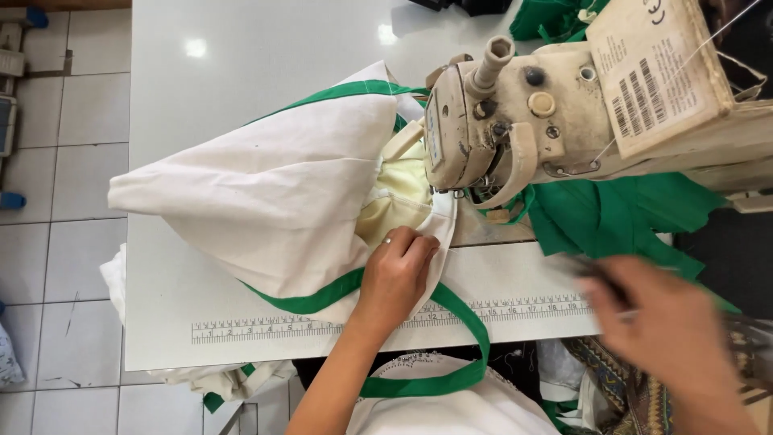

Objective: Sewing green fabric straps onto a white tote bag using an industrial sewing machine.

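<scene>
Fabric [266, 193] lies mid-frame on the table [241, 48], the sewing machine [523, 121] at upper right, a ruler [266, 329] along the near edge.
</scene>
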